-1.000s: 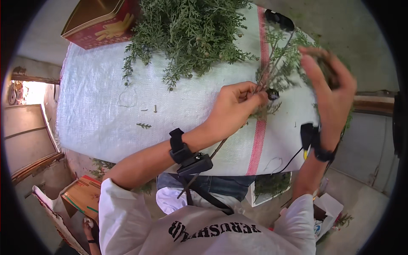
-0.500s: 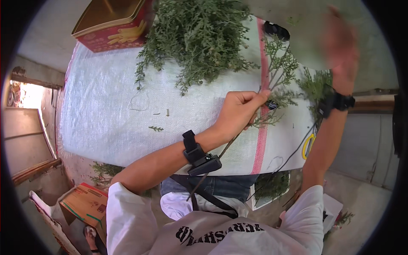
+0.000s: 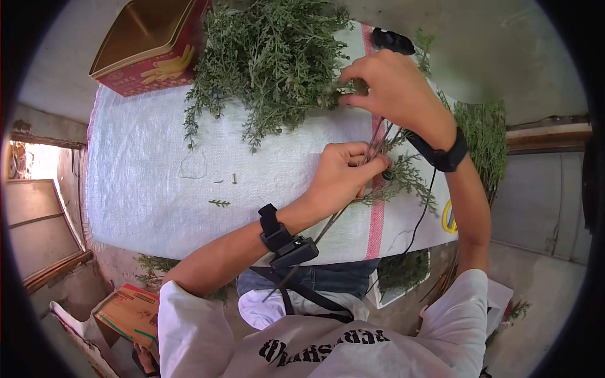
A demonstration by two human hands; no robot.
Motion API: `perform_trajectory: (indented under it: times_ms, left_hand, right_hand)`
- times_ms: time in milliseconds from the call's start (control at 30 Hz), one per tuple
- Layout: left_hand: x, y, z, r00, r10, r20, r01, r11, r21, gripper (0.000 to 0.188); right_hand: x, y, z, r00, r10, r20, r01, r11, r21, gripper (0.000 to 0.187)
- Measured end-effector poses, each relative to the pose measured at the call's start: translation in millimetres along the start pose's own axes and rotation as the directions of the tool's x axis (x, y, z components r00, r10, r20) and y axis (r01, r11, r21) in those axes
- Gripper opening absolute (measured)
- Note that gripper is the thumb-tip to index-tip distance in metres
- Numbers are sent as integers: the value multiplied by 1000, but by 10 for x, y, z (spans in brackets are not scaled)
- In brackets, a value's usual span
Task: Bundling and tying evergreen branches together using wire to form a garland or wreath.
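My left hand (image 3: pixel 343 173) is closed around the thin brown stems of a few leafy green sprigs (image 3: pixel 409 179). One long bare stem (image 3: pixel 321 233) runs from under this hand down past the table's near edge. My right hand (image 3: pixel 403 88) is just above and to the right, at the right edge of a big heap of green sprigs (image 3: pixel 271 69). Its thumb and forefinger are apart, with some greenery between them; I make out no firm grip. The upper part of the held sprigs is partly hidden beneath my right hand.
A red tin box (image 3: pixel 145 53) stands at the far left. A black object (image 3: pixel 392 41) lies at the back, yellow-handled scissors (image 3: pixel 449 217) at the right edge. More greenery (image 3: pixel 482 138) is at the right. A white container (image 3: pixel 403 277) with greenery sits below; another person's hand (image 3: pixel 144 358) shows lower left.
My right hand has come down and left from the far right to the heap's edge. My left hand keeps its hold on the stems. The whole view has shifted slightly.
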State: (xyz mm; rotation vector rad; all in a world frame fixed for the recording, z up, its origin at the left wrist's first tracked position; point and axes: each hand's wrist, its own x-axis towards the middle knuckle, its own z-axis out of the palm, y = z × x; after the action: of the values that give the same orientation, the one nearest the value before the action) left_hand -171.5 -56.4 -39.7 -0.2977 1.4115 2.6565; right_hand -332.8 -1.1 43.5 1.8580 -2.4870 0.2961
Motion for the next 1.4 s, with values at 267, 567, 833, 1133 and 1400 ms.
perform_trajectory:
  times_ms: [267,567,833,1133,1400]
  left_hand:
    - [29,22,-51,1000,5,2,-5,999,43,21]
    - [7,86,-3,998,-54,31,50,993,102,20]
    - [1,55,-1,999,-19,43,15,995,100,22]
    - [37,18,-14,999,-30,37,27,995,93,23]
    - [44,24,-34,996,-73,52,65,988,142,24]
  right_hand:
    - [-138,-83,-161,996,71,-46,-72,997,-4,22]
    - [-357,-131,-789,917,-33,-397,-58,975,-216,9]
    - [-679,-127,-646,596,720,-356,-318,618,719,20]
    - [-1202,-244,114,658,748,88,-236,94,967,26]
    - [-1354,-247,224,707,703,72,-364,275,890,16]
